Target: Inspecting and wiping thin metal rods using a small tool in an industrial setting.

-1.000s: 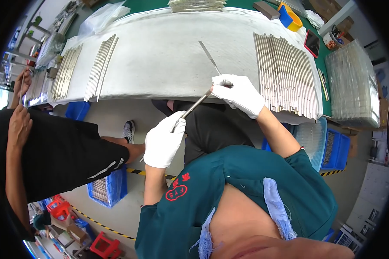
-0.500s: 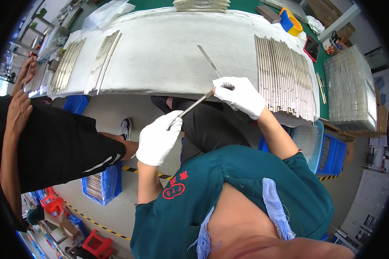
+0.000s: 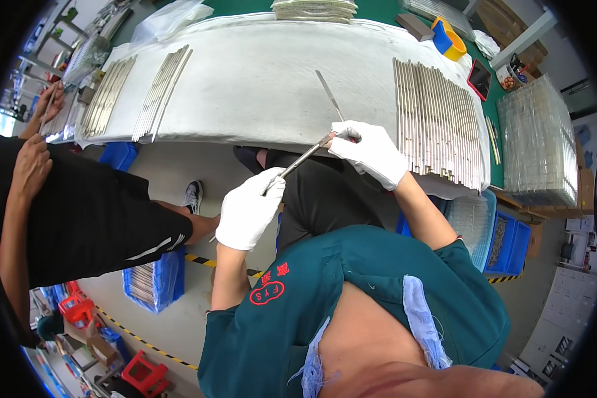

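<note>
White-gloved hands (image 3: pixel 249 211) apart, rod (image 3: pixel 304 159) slanting between

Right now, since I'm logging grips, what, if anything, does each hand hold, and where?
Left hand: a metal rod, gripped partway along. Right hand: a slim flat tool, held by its near end.

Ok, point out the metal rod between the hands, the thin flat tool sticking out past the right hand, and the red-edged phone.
Metal rod (image 3: pixel 305 158): head view, middle of its bare shaft.
Thin flat tool (image 3: pixel 326 89): head view, on its blade.
Red-edged phone (image 3: pixel 479 80): head view, on its dark screen.
</note>
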`<action>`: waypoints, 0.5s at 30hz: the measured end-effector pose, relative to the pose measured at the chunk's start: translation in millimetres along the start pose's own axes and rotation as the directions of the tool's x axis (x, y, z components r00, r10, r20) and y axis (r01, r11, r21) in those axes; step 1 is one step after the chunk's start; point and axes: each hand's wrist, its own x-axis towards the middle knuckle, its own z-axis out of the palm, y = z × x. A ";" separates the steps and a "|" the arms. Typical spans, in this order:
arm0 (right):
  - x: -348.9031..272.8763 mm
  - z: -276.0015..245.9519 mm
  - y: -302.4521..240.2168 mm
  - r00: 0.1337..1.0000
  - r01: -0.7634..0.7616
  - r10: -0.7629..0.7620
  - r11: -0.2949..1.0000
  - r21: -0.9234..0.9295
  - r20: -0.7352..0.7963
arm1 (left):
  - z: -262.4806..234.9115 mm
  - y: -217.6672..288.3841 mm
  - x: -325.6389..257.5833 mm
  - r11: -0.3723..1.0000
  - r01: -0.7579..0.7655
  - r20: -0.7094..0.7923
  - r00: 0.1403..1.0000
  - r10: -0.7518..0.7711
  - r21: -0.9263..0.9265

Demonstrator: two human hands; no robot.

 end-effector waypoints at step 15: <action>-1.1 7.2 -0.4 0.996 0.025 -0.021 0.998 0.052 -0.083 | 9.9 5.3 -0.5 0.960 -0.122 -0.130 0.979 0.158 0.251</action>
